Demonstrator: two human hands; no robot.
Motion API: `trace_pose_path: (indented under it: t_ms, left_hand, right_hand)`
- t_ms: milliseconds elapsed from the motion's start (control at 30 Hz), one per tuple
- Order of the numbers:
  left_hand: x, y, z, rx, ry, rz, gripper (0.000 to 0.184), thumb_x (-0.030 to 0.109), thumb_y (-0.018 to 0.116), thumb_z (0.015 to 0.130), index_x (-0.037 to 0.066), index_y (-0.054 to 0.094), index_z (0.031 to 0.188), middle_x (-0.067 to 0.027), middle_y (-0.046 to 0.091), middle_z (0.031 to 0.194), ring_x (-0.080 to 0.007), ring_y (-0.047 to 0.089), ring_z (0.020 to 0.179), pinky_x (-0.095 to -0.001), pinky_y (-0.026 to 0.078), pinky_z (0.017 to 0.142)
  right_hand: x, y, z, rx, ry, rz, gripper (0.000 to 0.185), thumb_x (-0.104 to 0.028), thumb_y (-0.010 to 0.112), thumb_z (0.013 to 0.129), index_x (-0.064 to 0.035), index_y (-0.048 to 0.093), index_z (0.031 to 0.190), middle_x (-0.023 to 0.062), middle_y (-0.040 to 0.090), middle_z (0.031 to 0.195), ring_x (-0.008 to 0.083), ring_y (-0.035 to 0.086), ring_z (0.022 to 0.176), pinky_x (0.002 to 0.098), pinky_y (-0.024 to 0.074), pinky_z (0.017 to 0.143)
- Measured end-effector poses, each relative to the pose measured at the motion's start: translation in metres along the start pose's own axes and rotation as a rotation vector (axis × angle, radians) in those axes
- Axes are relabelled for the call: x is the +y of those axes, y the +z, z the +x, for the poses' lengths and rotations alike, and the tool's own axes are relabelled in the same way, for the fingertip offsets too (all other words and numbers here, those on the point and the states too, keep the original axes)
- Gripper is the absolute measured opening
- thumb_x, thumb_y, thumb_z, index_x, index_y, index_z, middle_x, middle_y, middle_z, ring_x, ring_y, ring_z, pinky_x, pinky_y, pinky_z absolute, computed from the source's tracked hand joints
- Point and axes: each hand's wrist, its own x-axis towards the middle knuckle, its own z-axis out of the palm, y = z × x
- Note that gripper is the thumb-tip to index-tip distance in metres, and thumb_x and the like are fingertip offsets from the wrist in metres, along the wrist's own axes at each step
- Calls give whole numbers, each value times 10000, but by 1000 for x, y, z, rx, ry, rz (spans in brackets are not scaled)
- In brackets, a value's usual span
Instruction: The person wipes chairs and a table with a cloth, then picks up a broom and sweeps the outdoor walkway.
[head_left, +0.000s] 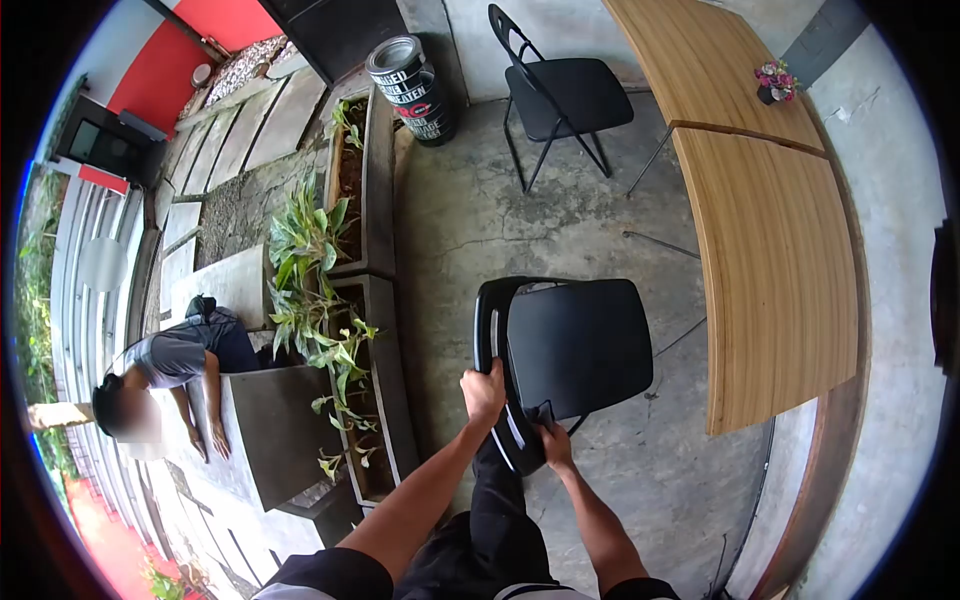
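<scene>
A black folding chair stands in front of me on the concrete floor, its backrest toward me. My left hand is closed around the backrest frame on its left side. Close to the lower right end of the backrest, my right hand is closed on a small dark cloth, which touches the chair between backrest and seat.
A second black chair is farther ahead. Wooden tables line the right, with a small flower pot. Planters run along the left, near a black drum. Beyond them a person leans on a grey block.
</scene>
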Motion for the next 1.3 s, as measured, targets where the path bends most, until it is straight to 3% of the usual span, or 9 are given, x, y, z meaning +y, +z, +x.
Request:
trace_pose_path:
  t_ms: [400, 633, 800, 933, 1000, 1067, 1167, 1267, 1300]
  left_hand:
    - [-18, 5, 8, 10, -54, 3, 566, 371, 656, 944, -112, 592, 658, -208, 525, 501, -275, 676, 523, -485, 494, 539]
    - [-21, 9, 9, -68, -176, -118, 515, 342, 658, 958, -27, 575, 609, -105, 556, 504, -216, 615, 465, -419, 453, 469]
    - [-4, 6, 4, -121, -244, -142, 511, 337, 653, 964, 1, 565, 589, -68, 564, 507, -192, 622, 471, -384, 443, 456]
    - [-14, 6, 7, -131, -203, -58, 498, 338, 665, 947, -21, 594, 610, -80, 567, 511, -216, 639, 491, -409, 459, 481]
    - [-29, 8, 10, -126, -167, 15, 475, 337, 679, 930, -34, 632, 638, -98, 607, 538, -239, 662, 523, -435, 486, 530]
    - [-62, 18, 12, -88, -304, 67, 451, 336, 692, 913, -40, 662, 665, -122, 649, 575, -242, 682, 562, -447, 504, 577]
    - [-38, 8, 15, -179, -347, 101, 446, 346, 705, 911, -19, 680, 655, -106, 671, 581, -231, 685, 565, -419, 521, 580]
    - [-26, -3, 26, -375, -655, 3, 382, 373, 768, 881, 9, 732, 771, -76, 718, 703, -191, 695, 667, -379, 543, 638]
    - [-40, -1, 43, -558, -816, 86, 355, 365, 782, 881, 19, 737, 815, -66, 723, 761, -184, 695, 709, -371, 545, 664]
  right_hand:
    - [7, -5, 8, -112, 67, -129, 359, -287, 579, 950, -3, 713, 1124, 216, 751, 992, 359, 724, 958, 443, 516, 815]
    - [-22, -16, 2, -176, 222, -157, 363, -311, 597, 943, -25, 706, 1138, 236, 739, 1001, 415, 702, 1013, 461, 524, 852]
    - [-28, -14, 12, -111, 144, -260, 386, -344, 609, 935, -30, 708, 1136, 239, 737, 1012, 443, 684, 1044, 486, 528, 874]
    - [-45, 6, 37, -55, 475, -407, 429, -380, 612, 932, -15, 708, 1134, 272, 725, 1022, 472, 673, 1044, 512, 525, 879]
    - [-54, 25, 62, 156, 579, -351, 472, -412, 603, 935, 6, 703, 1129, 304, 711, 1031, 482, 671, 1043, 525, 526, 868]
    - [-73, 42, 88, 291, 632, -323, 494, -428, 599, 937, 17, 700, 1126, 320, 704, 1036, 487, 670, 1042, 531, 527, 862]
    - [-105, 56, 116, 552, 488, -125, 453, -359, 629, 915, 32, 648, 1143, 306, 714, 971, 513, 672, 969, 536, 526, 820]
    - [-149, 58, 129, 653, 551, -10, 462, -337, 660, 903, 40, 641, 1170, 283, 721, 1005, 476, 686, 971, 528, 525, 829]
    - [-165, 62, 133, 689, 571, 69, 470, -326, 676, 897, 43, 638, 1184, 272, 724, 1022, 458, 692, 973, 524, 524, 833]
